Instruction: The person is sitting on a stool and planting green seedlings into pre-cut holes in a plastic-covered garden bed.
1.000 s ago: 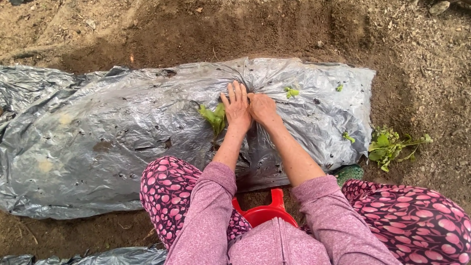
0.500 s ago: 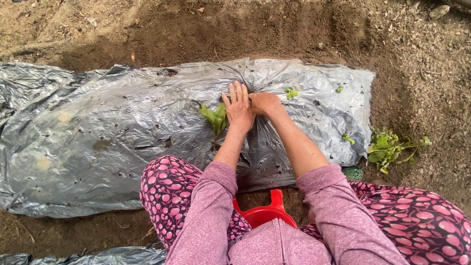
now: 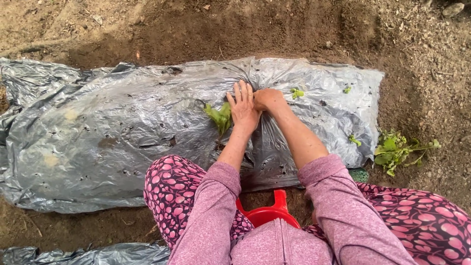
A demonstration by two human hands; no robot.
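Note:
A grey plastic sheet (image 3: pixel 113 132) covers a raised bed of soil. My left hand (image 3: pixel 244 109) lies flat on it, fingers stretched out, right of a green seedling (image 3: pixel 220 117) that pokes up through the sheet. My right hand (image 3: pixel 267 98) is curled into a fist beside the left one, knuckles up, fingers tucked down into the sheet. The plastic puckers in folds toward the spot where both hands meet. What the right fingers hold is hidden.
Small seedlings (image 3: pixel 296 92) stick out of holes at the sheet's right end. A loose bunch of green plants (image 3: pixel 398 149) lies on bare soil to the right. A red plastic stool (image 3: pixel 268 212) sits between my knees. Another sheet (image 3: pixel 98 255) lies at the near left.
My right hand has curled tighter and shifted slightly up the sheet, and its forearm swung inward. My left hand has stayed flat on the plastic.

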